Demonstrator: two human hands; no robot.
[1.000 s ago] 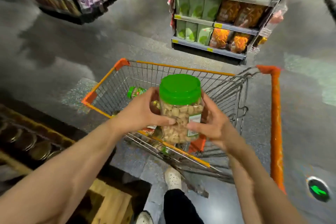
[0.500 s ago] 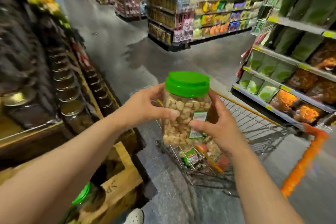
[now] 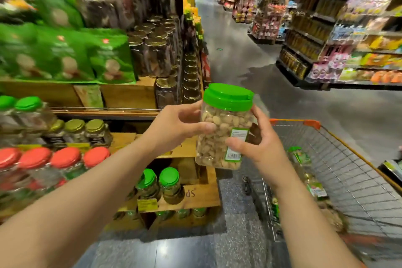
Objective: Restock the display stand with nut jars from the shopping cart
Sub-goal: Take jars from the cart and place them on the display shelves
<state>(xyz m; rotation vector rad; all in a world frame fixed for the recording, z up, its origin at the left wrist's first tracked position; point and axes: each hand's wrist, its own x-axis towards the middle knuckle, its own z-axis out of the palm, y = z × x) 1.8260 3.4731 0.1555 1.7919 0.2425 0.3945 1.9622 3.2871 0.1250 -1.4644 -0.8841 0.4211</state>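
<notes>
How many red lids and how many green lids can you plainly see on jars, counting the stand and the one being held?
Red-lidded jars on the stand: 4
Green-lidded jars on the stand: 4
Green-lidded held jar, gripped by left hand and right hand: 1
Total: 9

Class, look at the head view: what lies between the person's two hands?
A nut jar with a green lid, gripped by the left hand and right hand.
</notes>
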